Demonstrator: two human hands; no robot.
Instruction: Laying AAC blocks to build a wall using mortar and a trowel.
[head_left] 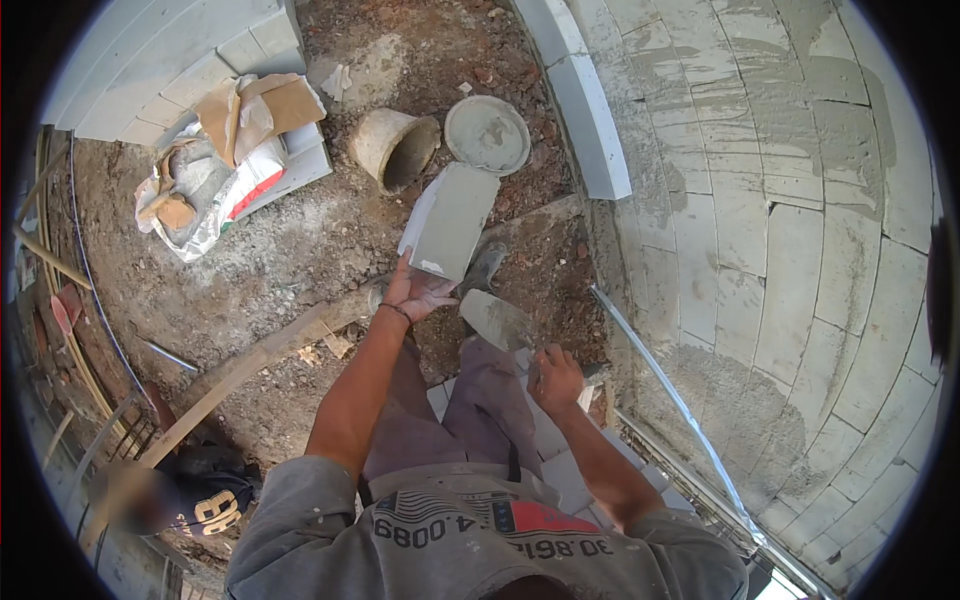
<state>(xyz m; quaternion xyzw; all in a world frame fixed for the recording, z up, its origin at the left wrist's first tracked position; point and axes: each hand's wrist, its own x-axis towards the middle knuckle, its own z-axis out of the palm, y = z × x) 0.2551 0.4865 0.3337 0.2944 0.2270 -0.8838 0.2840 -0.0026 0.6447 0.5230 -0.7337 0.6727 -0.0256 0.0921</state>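
Note:
My left hand (420, 292) grips a pale rectangular block (452, 222) by its near end; grey paste coats the block's upper face. My right hand (555, 378) is closed on the handle of a trowel (492, 318), whose broad grey blade lies just below and right of the block. Beyond the block a round container (486, 133) of grey paste stands beside a dirty bucket (392, 150) that leans with its mouth toward me. My boot (484, 268) shows under the block on the rubble-strewn ground.
A torn sack (205, 195) lies by stacked blocks (240, 45) at upper left. A long plank (240, 378) crosses the ground. A co-worker (200, 495) is at lower left. A block wall (770, 250) rises on the right, with a long metal bar (670, 398) beside it.

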